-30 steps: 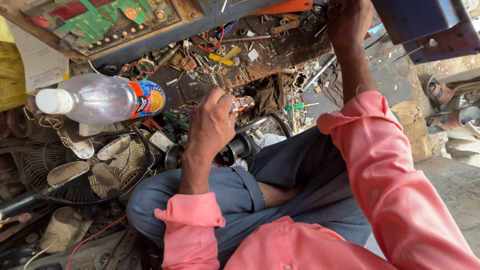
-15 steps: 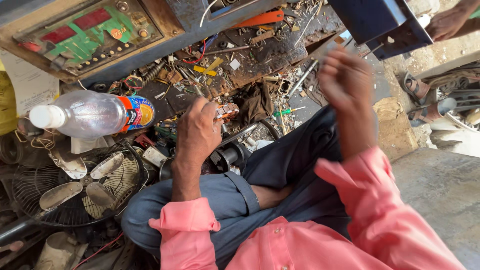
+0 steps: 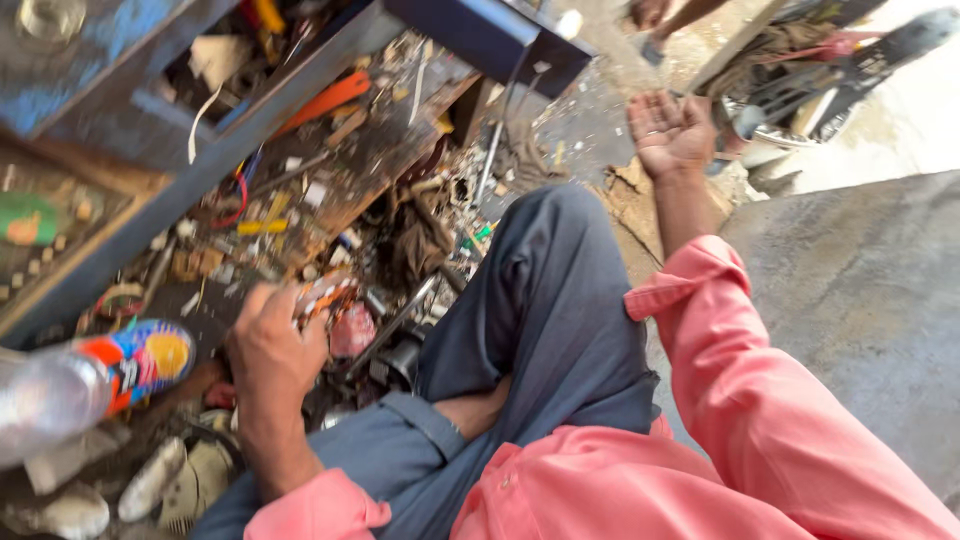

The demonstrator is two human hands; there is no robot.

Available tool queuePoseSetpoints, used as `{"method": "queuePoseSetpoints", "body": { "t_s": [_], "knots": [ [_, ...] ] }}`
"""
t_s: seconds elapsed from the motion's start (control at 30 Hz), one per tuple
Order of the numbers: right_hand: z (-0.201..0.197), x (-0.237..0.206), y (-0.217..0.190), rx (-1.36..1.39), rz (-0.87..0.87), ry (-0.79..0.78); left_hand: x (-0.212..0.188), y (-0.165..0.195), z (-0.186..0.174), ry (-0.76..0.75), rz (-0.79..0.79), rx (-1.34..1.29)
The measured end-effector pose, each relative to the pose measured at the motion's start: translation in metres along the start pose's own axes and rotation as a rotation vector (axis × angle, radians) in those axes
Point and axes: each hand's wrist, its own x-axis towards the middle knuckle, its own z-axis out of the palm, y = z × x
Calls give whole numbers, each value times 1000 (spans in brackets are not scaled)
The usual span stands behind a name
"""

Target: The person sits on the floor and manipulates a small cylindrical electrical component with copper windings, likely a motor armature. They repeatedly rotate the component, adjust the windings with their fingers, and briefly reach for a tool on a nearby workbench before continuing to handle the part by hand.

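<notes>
My left hand is closed around a small striped orange-and-white part, held over a floor littered with scrap. Just below it sit a black round motor-like part and a red scrap piece. My right hand is raised to the right with the palm open and fingers spread, holding nothing, above the concrete edge. My pink sleeves and grey-blue trousers fill the lower middle.
A clear plastic bottle with a colourful label lies at the left. A blue metal frame runs across the top over loose wires and scrap. A grey concrete slab is at the right. Another person's foot shows at the top.
The view has swung right. My right hand has come down from the blue frame and moved out to the right, palm open. My left hand stays closed on the small part.
</notes>
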Motion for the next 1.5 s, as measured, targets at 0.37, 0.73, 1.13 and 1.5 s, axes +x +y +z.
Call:
{"method": "queuePoseSetpoints", "body": {
  "t_s": [0.37, 0.73, 1.13, 1.5],
  "knots": [
    [2, 3, 0, 8, -95, 83, -2, -10, 6, -61, -85, 108],
    [3, -7, -5, 211, -71, 92, 0, -8, 7, -126, -137, 159],
    [14, -9, -12, 229, -60, 87, -1, -6, 4, -86, -76, 117],
    [29, -6, -25, 309, -41, 39, -1, -11, 2, -48, -74, -54]
  ]
}}
